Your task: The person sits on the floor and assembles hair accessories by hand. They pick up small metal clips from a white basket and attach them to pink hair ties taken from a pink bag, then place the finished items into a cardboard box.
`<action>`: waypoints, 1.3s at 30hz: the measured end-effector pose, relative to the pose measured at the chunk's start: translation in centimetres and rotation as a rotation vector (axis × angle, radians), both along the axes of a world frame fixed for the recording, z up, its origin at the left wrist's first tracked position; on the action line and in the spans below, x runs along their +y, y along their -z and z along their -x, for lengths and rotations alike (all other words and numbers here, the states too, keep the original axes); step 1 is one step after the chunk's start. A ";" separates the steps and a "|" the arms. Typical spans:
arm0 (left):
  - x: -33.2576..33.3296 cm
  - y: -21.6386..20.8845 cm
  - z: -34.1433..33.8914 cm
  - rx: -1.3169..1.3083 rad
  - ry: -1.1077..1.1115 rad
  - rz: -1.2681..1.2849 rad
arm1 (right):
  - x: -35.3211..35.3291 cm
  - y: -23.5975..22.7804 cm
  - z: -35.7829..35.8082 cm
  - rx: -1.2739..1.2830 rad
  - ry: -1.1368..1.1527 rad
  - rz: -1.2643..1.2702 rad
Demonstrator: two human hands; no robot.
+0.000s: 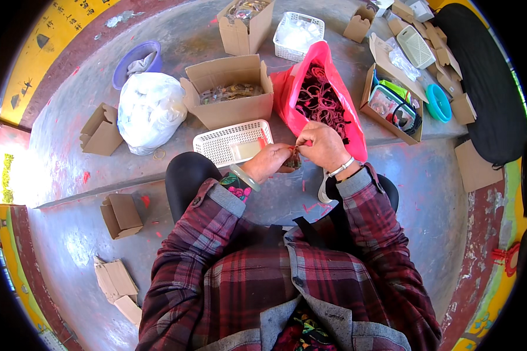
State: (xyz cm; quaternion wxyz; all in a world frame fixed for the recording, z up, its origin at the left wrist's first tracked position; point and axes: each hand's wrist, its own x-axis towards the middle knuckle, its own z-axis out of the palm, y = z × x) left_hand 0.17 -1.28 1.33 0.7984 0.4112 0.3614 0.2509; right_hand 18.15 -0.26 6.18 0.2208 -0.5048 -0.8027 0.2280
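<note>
Both hands meet in front of my knees at a small clear packet (295,159) with something brownish inside. My left hand (269,162) is closed round its lower part. Above it my right hand (325,146) pinches the packet's top edge between thumb and fingers. Just beyond the left hand lies a low white perforated basket (208,144) with a pale flat piece and a bit of red in it. Behind the right hand a bright pink bag (284,93) stands wide, full of dark red and pink cords (322,99). The packet's exact contents are too small to make out.
Beyond the basket stands a cardboard box (234,118) of small clear packets. A stuffed white plastic bag (149,114) and a purple basin (120,73) are at left. At right are a cardboard box (386,126) of mixed goods and a turquoise basin (438,104). A concrete step edge (111,178) crosses left.
</note>
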 end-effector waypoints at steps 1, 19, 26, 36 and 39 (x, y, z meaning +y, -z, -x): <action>0.0 0.1 0.0 0.007 0.004 -0.006 | 0.0 0.3 -0.2 -0.008 -0.019 -0.039; 0.2 -1.5 0.3 -0.133 -0.147 0.137 | 0.4 0.5 -0.9 0.104 -0.190 -0.178; 0.3 -1.7 0.3 -0.124 -0.085 0.108 | 0.3 0.9 -0.8 0.073 -0.201 -0.147; 0.3 -1.2 0.1 -0.139 -0.101 0.109 | 0.4 1.0 -0.6 0.142 -0.120 -0.086; 0.3 -1.0 0.2 -0.144 -0.092 0.102 | 0.3 0.6 -0.6 0.117 -0.153 -0.102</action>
